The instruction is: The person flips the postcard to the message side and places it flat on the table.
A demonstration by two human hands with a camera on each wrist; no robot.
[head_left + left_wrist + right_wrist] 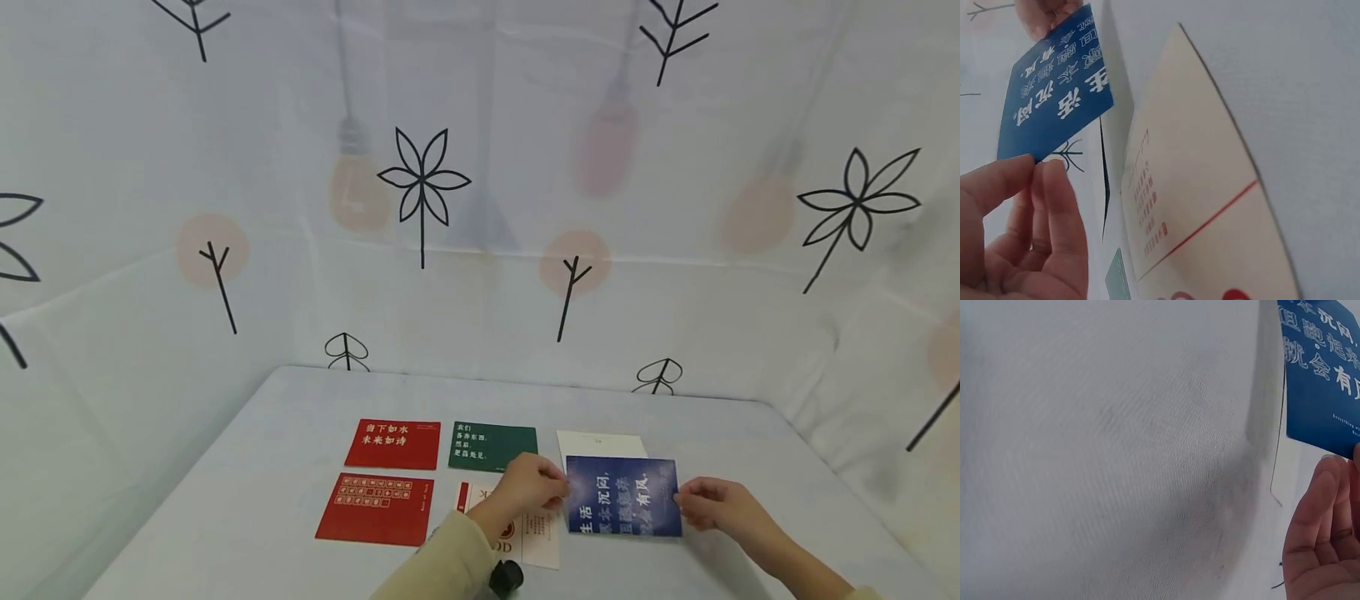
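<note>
A blue card (624,497) with white Chinese characters is held up off the table between both hands. My left hand (527,493) pinches its left edge between thumb and fingertips, as the left wrist view also shows. On the opposite edge, the thumb and fingers of my right hand (723,510) pinch the card. Behind the blue card, a cream card (600,443) lies partly covered from view. Below my left hand lies a cream card with red print (1191,162), partly hidden by the wrist in the head view.
Two red cards, one at the back (393,454) and one nearer (375,521), lie on the left of the white table (225,500). A green card (480,454) sits in the back row's middle. A patterned white curtain (480,208) surrounds the table.
</note>
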